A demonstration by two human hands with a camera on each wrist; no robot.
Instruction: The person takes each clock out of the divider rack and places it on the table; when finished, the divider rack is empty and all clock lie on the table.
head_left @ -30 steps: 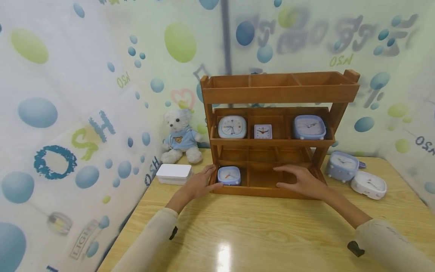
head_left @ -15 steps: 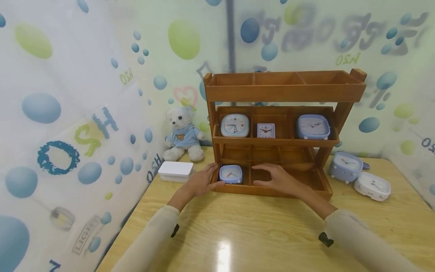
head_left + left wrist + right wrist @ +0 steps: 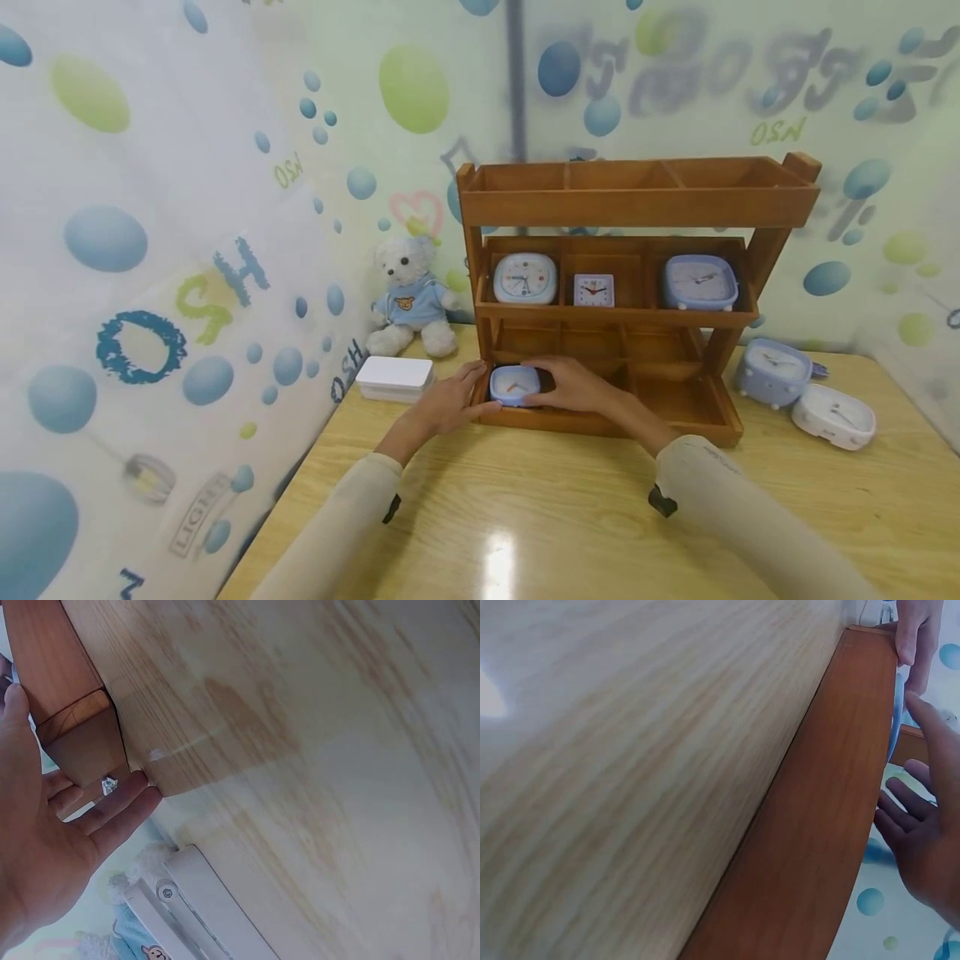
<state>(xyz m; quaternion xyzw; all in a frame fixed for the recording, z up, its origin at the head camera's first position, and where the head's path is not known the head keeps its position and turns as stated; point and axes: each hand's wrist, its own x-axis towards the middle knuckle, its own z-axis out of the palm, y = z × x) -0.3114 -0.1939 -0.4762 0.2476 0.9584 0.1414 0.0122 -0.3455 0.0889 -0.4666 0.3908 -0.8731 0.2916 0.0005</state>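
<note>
A small blue alarm clock (image 3: 514, 386) stands upright in the bottom left compartment of the brown wooden shelf (image 3: 585, 424). My left hand (image 3: 444, 403) rests at the shelf's left end, its thumb pointing at the clock's lower left edge. In the left wrist view, that hand (image 3: 49, 847) has its fingers spread around the shelf's corner. From the other side, my right hand (image 3: 576, 387) reaches to the clock's right edge, thumb low in front and fingers above. The right wrist view shows that hand (image 3: 930, 840) with fingers loosely spread; whether the thumb touches the clock is unclear.
On the middle tier stand a pale round-cornered clock (image 3: 525, 278), a small square clock (image 3: 593, 291) and a blue clock (image 3: 701, 282). Right of the shelf lie a blue clock (image 3: 775, 372) and a white clock (image 3: 834, 416). A white box (image 3: 395, 377) and teddy bear (image 3: 408, 296) sit left.
My right hand has moved left along the bottom tier, from the right-hand compartments to the blue clock. The left hand stays at the shelf's left end. The head view has shifted slightly.
</note>
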